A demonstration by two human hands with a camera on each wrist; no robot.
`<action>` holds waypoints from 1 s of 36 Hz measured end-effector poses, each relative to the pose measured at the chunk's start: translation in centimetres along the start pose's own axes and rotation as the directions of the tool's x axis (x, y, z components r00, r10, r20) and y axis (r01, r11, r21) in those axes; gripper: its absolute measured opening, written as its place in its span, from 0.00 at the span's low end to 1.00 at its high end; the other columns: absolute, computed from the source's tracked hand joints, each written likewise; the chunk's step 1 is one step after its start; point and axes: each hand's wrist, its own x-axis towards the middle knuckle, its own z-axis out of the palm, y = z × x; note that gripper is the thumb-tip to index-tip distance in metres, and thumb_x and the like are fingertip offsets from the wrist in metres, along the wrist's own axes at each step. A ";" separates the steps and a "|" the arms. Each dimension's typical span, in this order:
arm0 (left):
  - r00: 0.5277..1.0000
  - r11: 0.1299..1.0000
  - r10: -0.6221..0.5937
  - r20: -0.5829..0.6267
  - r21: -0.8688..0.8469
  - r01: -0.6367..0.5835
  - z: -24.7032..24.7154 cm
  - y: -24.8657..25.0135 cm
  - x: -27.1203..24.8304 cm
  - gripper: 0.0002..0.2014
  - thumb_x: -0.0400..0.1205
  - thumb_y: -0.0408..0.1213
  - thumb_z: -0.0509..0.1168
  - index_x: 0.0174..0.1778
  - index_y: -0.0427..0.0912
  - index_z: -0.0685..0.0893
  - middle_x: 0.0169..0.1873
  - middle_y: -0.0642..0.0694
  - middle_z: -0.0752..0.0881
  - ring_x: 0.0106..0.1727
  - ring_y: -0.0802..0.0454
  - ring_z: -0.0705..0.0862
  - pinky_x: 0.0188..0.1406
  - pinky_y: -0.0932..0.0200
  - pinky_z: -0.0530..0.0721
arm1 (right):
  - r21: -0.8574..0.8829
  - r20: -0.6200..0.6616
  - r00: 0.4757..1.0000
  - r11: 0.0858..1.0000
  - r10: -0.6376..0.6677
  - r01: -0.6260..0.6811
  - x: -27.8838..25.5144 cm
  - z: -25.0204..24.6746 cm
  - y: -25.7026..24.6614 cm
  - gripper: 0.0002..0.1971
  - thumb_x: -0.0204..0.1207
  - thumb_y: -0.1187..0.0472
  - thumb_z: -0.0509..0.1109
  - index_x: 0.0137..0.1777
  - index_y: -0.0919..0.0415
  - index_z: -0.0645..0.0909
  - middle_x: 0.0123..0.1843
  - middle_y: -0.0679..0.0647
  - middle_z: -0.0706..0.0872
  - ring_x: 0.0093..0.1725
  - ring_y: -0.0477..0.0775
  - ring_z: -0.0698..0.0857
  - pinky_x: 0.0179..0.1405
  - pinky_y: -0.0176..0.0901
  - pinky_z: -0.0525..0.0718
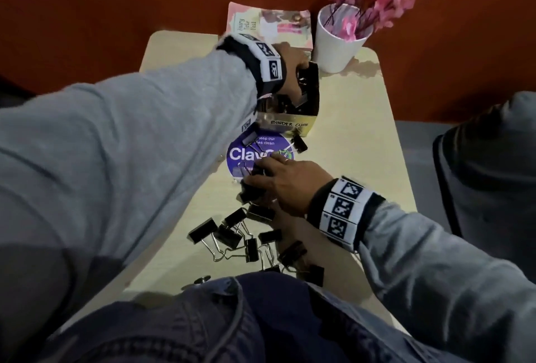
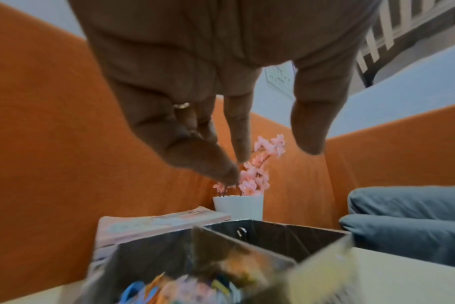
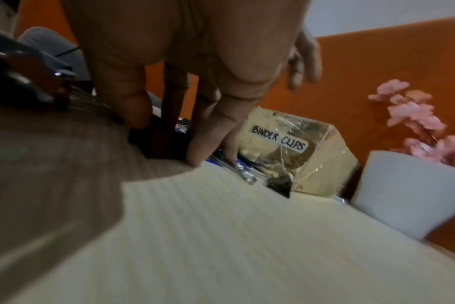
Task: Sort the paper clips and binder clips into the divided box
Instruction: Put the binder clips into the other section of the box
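The divided box (image 1: 287, 124), labelled BINDER CLIPS, stands at the table's far middle. Black binder clips (image 1: 304, 92) fill its right compartment. Colourful paper clips (image 2: 169, 290) lie blurred in the compartment nearest the left wrist camera. My left hand (image 1: 293, 72) hovers over the box (image 2: 286, 226) with straight, spread fingers and nothing in it (image 2: 273, 152). My right hand (image 1: 261, 177) is down on the table by the purple sticker. Its thumb and fingers (image 3: 166, 139) pinch a black binder clip (image 3: 161, 133). Several loose binder clips (image 1: 240, 238) lie nearer me, and one more (image 1: 300, 142) by the box (image 3: 299, 148).
A white pot of pink flowers (image 1: 339, 40) stands right of the box, with a book (image 1: 269, 23) behind it. A round purple sticker (image 1: 246, 153) is on the cream table (image 1: 362, 130). An orange wall surrounds the table, with a grey seat (image 1: 487, 159) at right.
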 end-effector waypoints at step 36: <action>0.971 0.998 -0.058 0.232 0.009 0.057 12.2 0.3 -20.4 0.17 0.75 0.29 0.65 0.54 0.52 0.72 0.56 0.44 0.70 0.46 0.43 0.80 0.41 0.53 0.81 | 0.021 -0.102 0.942 0.948 0.319 -0.318 0.2 0.0 -0.3 0.19 0.77 0.58 0.65 0.67 0.53 0.71 0.64 0.61 0.72 0.55 0.68 0.83 0.52 0.57 0.85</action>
